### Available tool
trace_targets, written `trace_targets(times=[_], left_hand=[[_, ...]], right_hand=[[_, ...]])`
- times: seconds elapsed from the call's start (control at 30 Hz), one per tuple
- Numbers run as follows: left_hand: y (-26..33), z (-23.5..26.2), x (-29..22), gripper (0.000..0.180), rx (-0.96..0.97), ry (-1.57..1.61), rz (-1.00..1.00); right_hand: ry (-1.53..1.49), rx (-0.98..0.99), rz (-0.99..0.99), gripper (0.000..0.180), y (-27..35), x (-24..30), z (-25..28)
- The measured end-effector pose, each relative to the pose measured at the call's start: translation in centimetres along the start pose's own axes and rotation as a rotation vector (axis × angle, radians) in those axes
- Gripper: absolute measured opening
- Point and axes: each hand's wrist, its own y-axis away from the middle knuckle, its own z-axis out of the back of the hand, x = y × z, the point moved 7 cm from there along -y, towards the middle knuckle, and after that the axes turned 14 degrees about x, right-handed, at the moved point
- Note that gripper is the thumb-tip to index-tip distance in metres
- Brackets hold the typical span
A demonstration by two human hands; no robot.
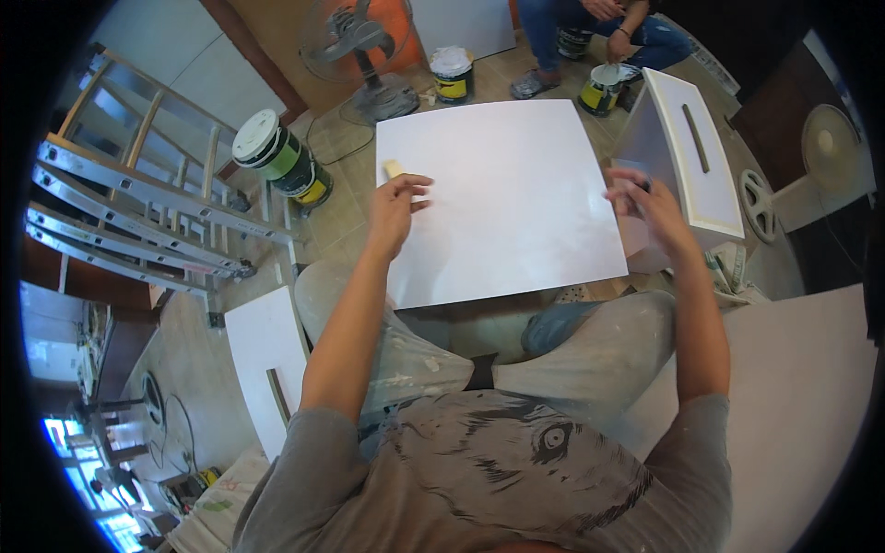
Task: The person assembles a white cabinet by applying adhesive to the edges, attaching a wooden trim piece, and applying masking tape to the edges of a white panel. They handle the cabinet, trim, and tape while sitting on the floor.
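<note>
A large white panel [502, 198] lies in front of me, its near edge above my knees. My left hand [396, 212] is over the panel's left edge, fingers bent and thumb apart from the forefinger. A small pale yellow block [394, 169] sticks out past its knuckles and seems held in the curled fingers, whose undersides are hidden. At the panel's right edge, my right hand [653, 207] is raised with its fingers curled in. Something small and dark [643, 185] shows between them, too small to name.
A white box-like drawer [696, 152] stands at right; a white door panel [267, 359] lies at left. Around are an aluminium ladder [138, 194], a paint bucket [286, 161], fans [359, 46], smaller pails [452, 78], and a seated person [599, 37] with a hand at a pail.
</note>
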Motion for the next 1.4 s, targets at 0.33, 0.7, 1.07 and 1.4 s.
trace_targets(times=[0.33,0.7,1.07,1.4], left_hand=[[4.9,-15.9,-8.7,0.031,0.734,-0.358,-0.195],[-1.4,-18.5,-12.7,0.05,0.382,-0.158,-0.206],[-15.2,-24.2,-8.0,0.021,0.581,-0.317,0.064],[-31.5,-24.8,2.9,0.021,0.6,-0.365,0.186]], right_hand=[[0.036,0.192,0.258,0.035,-0.2,6.7,-13.4],[0.046,0.016,0.277,0.022,1.6,5.7,-7.3],[0.056,0.047,0.047,0.021,-3.2,1.4,0.4],[-0.12,-0.088,0.039,0.024,-11.5,-7.6,5.5]])
